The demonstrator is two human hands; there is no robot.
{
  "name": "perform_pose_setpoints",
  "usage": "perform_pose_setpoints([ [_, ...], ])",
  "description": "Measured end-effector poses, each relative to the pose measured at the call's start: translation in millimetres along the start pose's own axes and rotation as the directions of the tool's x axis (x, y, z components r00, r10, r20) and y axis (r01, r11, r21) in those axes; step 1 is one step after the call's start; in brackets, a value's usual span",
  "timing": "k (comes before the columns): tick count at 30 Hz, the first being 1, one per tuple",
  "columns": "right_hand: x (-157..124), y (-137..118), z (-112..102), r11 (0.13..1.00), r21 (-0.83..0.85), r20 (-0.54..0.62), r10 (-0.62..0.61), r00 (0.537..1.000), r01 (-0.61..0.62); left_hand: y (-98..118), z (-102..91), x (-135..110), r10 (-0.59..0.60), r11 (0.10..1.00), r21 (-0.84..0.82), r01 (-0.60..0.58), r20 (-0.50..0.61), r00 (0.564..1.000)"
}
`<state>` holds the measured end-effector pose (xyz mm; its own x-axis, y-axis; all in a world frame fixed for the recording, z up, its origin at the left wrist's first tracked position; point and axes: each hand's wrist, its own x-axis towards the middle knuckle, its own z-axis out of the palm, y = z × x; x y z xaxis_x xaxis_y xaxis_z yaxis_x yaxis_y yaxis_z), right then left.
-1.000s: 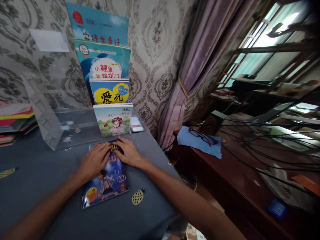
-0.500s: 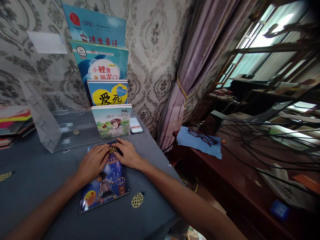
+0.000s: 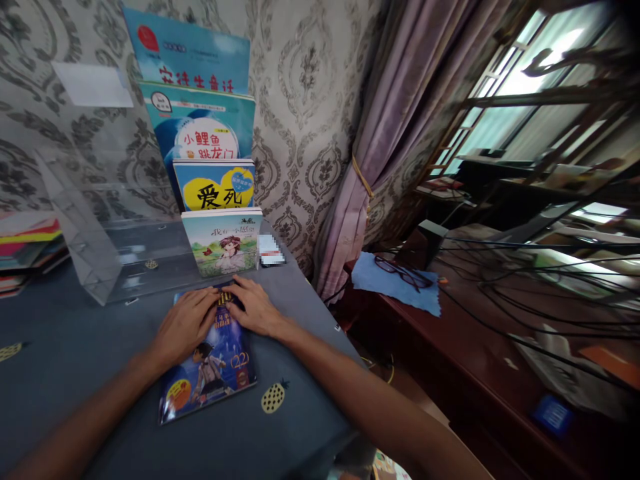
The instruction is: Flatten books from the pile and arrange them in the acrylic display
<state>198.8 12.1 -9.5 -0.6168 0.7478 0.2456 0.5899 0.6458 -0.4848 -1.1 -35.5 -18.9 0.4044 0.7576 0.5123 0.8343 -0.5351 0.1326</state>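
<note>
A dark blue picture book [image 3: 213, 373] lies flat on the grey tablecloth [image 3: 75, 360]. My left hand [image 3: 185, 325] and my right hand [image 3: 255, 308] both rest flat on its upper part, fingers stretched out and side by side. Just beyond the fingertips a clear tiered rack [image 3: 100, 247] holds several children's books upright, the nearest a pale green one [image 3: 223, 241] with a girl on its cover.
A stack of colourful books [image 3: 27, 243] sits at the far left. To the right, past the table edge, are a purple curtain [image 3: 370, 153], a dark wooden desk [image 3: 480, 373] with a blue cloth [image 3: 395, 283], glasses [image 3: 403, 272] and many cables.
Both hands stay flat on the blue book. The view has shifted slightly; nothing else moved.
</note>
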Motion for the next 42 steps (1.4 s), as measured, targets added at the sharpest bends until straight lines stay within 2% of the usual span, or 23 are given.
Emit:
perform_pose_setpoints([
  [42,0.4,-0.5,0.1,1.0,0.001,0.009,0.005,1.0,-0.005,0.1,0.0,-0.2,-0.038,0.999,-0.011,0.038,0.024,0.999],
])
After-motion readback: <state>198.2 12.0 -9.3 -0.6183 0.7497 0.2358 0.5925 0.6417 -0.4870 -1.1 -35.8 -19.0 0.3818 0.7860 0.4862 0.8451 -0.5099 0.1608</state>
